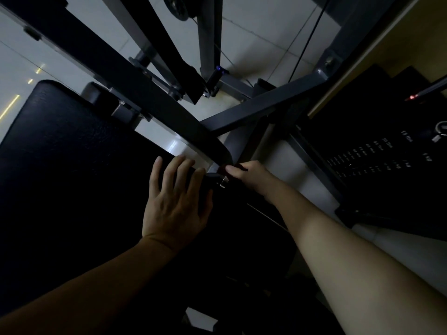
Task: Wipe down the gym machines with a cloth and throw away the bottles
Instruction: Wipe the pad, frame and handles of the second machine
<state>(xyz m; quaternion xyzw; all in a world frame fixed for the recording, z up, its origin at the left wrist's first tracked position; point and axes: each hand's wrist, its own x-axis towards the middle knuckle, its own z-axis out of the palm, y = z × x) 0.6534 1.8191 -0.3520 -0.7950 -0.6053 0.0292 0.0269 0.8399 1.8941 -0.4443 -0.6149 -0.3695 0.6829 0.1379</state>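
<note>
The light is dim. A black padded seat (72,146) of a gym machine fills the left and the middle. My left hand (174,201) lies flat on it with fingers straight and spread, the fingertips at the pad's far edge. My right hand (249,177) reaches under the end of a dark grey frame bar (150,88). Its fingers and thumb are curled on a small dark reddish thing that looks like a cloth (222,169), mostly hidden in shadow. A black knob with a metal clip (217,180) sits between the two hands. No bottle is in view.
Grey steel bars (261,105) cross above the hands. A black weight stack with white number labels (377,155) stands on the right, with a small red light (414,96) above it. A pulley wheel (176,8) and a cable hang over the pale tiled floor (254,37).
</note>
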